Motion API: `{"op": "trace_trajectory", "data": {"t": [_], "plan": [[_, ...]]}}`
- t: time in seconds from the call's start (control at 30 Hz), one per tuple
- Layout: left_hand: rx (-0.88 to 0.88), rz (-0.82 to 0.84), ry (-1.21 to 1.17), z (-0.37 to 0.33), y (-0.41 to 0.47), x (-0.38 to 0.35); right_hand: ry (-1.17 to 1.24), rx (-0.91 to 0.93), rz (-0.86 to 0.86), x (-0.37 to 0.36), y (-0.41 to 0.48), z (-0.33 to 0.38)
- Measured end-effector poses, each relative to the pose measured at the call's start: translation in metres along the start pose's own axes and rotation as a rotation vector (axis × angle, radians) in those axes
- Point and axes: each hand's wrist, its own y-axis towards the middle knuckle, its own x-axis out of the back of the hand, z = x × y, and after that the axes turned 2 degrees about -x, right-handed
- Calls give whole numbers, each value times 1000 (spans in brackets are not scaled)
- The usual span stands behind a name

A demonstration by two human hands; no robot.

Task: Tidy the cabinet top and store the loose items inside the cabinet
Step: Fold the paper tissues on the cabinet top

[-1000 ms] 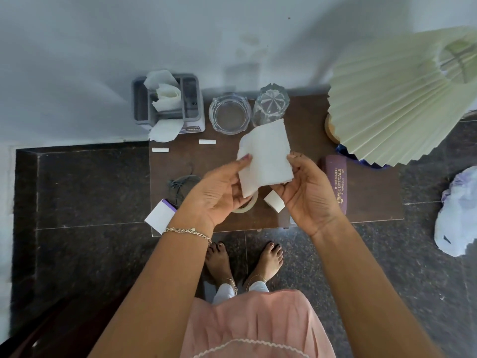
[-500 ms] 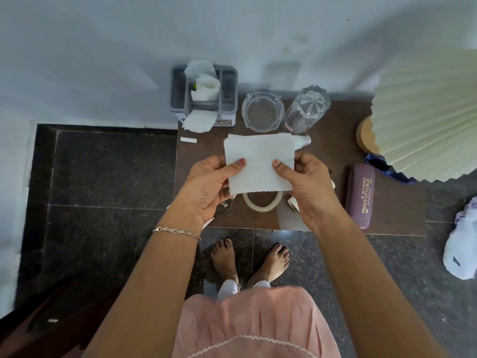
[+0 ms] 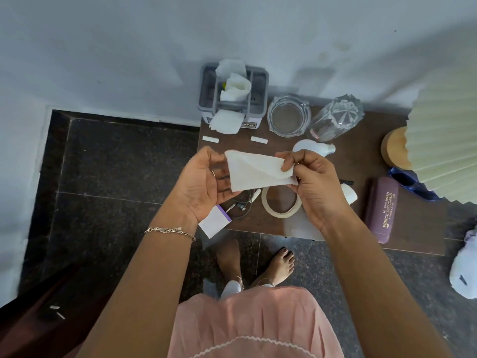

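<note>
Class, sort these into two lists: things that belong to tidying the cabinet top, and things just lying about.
Job: tissue, held by left hand and right hand; tape roll; bulb; spectacle case.
Lying about: lamp; white bag.

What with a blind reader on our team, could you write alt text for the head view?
A left hand and right hand hold a white tissue above a brown cabinet top. A tape ring, glasses case and pleated lamp sit there.
</note>
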Motion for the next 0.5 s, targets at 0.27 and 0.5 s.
{"op": "trace_trajectory", "data": {"t": [0.27,0.5], "plan": [[-20,-62,218,-18,3,9,24,53,52,-31,15,10],[-459,-109,499,-56,12,9,-309,163,71,-46,39,30]]}}
